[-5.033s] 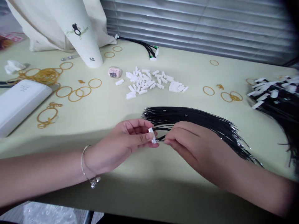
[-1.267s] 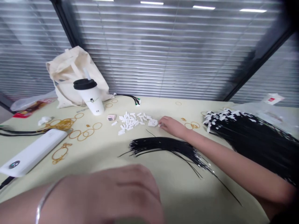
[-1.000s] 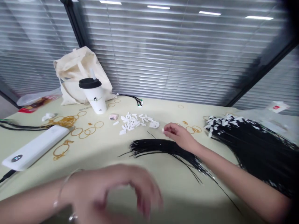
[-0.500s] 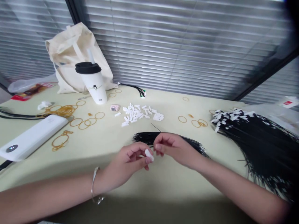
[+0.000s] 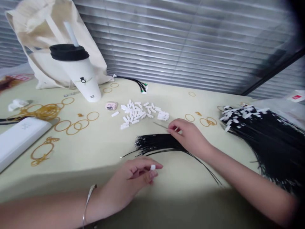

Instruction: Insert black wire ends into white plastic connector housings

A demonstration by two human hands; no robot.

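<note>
My left hand [image 5: 137, 178] pinches a small white connector [image 5: 152, 167] between thumb and fingers, low at the centre. Up and to the right, my right hand [image 5: 184, 133] has its fingers closed on the end of a thin wire [image 5: 160, 125] that points left. Beneath and beside that hand lies a bundle of black wires [image 5: 154, 142] with small shiny tips at its left end. A few strands curve away from it to the lower right. Behind the bundle is a loose pile of white connectors [image 5: 134, 113].
A white cup [image 5: 83, 79] with a black lid stands before a cloth bag [image 5: 95, 54]. Rubber bands [image 5: 62, 125] and a white power bank [image 5: 21, 136] lie left. A large black wire bundle [image 5: 269, 140] with white connectors lies right. A pink block [image 5: 111, 106] sits near the pile.
My hands have moved apart. The right one is now over the black bundle with a thin wire in its fingers. The view has shifted closer, and some strands now lie apart from the bundle.
</note>
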